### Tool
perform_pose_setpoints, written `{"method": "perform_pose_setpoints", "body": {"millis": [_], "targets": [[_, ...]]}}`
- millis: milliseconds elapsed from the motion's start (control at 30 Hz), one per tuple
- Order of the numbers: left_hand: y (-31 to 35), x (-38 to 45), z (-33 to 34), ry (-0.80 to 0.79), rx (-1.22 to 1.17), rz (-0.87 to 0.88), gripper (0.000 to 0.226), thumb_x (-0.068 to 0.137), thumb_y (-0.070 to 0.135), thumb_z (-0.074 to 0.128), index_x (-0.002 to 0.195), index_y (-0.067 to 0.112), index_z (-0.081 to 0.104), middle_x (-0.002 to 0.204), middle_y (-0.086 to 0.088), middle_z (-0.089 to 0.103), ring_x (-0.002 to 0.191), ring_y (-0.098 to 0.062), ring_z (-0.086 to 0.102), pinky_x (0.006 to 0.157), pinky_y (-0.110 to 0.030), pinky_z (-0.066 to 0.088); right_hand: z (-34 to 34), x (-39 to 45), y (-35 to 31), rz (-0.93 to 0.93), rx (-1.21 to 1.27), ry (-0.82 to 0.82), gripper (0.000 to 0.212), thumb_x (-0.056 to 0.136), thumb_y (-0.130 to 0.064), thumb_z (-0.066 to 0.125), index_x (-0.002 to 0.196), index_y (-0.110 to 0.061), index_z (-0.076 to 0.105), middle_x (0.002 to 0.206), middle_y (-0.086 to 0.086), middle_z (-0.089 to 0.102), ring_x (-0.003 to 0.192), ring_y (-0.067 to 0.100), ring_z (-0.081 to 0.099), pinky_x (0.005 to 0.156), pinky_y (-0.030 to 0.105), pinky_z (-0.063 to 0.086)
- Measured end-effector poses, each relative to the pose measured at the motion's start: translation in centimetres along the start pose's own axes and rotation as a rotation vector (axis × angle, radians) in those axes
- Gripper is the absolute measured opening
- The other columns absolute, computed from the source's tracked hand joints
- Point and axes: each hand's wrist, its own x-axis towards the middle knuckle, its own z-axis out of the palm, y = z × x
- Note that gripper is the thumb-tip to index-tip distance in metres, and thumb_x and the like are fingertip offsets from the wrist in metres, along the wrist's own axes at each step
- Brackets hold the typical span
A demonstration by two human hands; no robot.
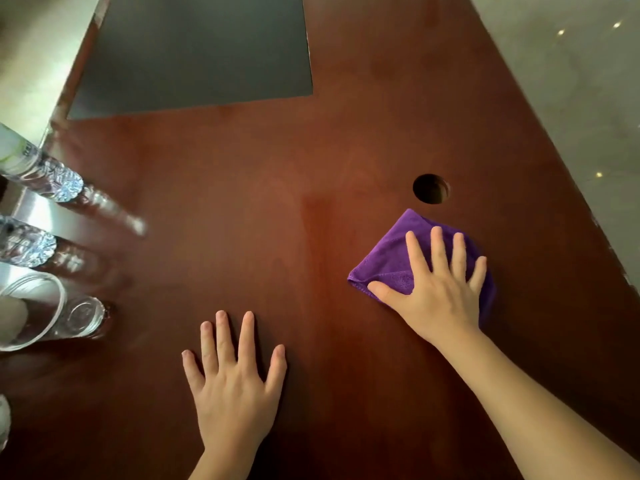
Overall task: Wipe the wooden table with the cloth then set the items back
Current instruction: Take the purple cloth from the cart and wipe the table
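A folded purple cloth (408, 237) lies on the dark red wooden table (277, 209), right of centre and just below a round cable hole. My right hand (436, 289) lies flat on the cloth with fingers spread, pressing it to the wood. My left hand (235, 372) rests flat on the bare table near the front, fingers apart, holding nothing. Two clear water bottles (45, 174) (27, 244) and a clear glass (45, 313) stand along the left edge.
A round cable hole (431, 188) is cut into the table just above the cloth. A dark grey mat (201, 50) covers the far left part of the top. Pale tiled floor (571, 81) shows past the right edge.
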Motion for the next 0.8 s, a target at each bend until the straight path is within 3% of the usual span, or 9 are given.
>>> {"method": "perform_pose_setpoints", "body": {"millis": [200, 367, 533, 667, 800], "targets": [[-0.3, 0.0, 0.1, 0.012, -0.001, 0.008, 0.074, 0.086, 0.064, 0.036, 0.149, 0.026, 0.042, 0.159, -0.012, 0.031, 0.149, -0.030, 0.021, 0.116, -0.057, 0.012, 0.5, 0.5, -1.2, 0.104, 0.081, 0.077, 0.071, 0.094, -0.068, 0.011, 0.149, -0.031, 0.037, 0.156, 0.010, 0.036, 0.145, 0.040, 0.024, 0.111, 0.066, 0.017], [-0.1, -0.1, 0.2, 0.043, -0.012, 0.011, 0.074, 0.085, 0.063, 0.036, 0.148, 0.025, 0.043, 0.159, -0.013, 0.032, 0.148, -0.030, 0.022, 0.115, -0.059, 0.016, 0.4, 2.2, -2.7, 0.268, 0.222, 0.101, 0.077, 0.093, -0.066, -0.003, 0.147, -0.033, 0.040, 0.160, 0.002, 0.028, 0.149, 0.033, 0.012, 0.115, 0.060, 0.004], [0.3, 0.0, 0.2, 0.080, -0.001, 0.009, 0.073, 0.083, 0.060, 0.040, 0.144, 0.022, 0.049, 0.155, -0.016, 0.037, 0.146, -0.034, 0.028, 0.113, -0.063, 0.021, -0.7, 5.8, -6.6, 0.408, 0.407, 0.118, 0.075, 0.093, -0.065, 0.002, 0.145, -0.032, 0.044, 0.162, -0.001, 0.023, 0.150, 0.035, 0.005, 0.114, 0.064, -0.005], [0.5, 0.1, -0.1, 0.106, 0.016, 0.031, 0.073, 0.081, 0.058, 0.042, 0.139, 0.017, 0.056, 0.151, -0.020, 0.043, 0.141, -0.039, 0.037, 0.109, -0.066, 0.026, -1.6, 8.3, -12.2, 0.324, 0.492, 0.104, 0.068, 0.094, -0.064, 0.006, 0.147, -0.037, 0.039, 0.162, -0.001, 0.023, 0.149, 0.038, 0.001, 0.112, 0.066, -0.009], [0.5, 0.3, -0.2, 0.108, 0.045, 0.028, 0.073, 0.079, 0.057, 0.043, 0.136, 0.016, 0.059, 0.149, -0.020, 0.046, 0.137, -0.041, 0.042, 0.106, -0.067, 0.030, -1.7, 7.0, -19.8, -0.006, 0.463, 0.092, 0.056, 0.095, -0.062, 0.020, 0.142, -0.044, 0.044, 0.161, 0.000, 0.028, 0.148, 0.043, 0.004, 0.111, 0.066, -0.009]]}}
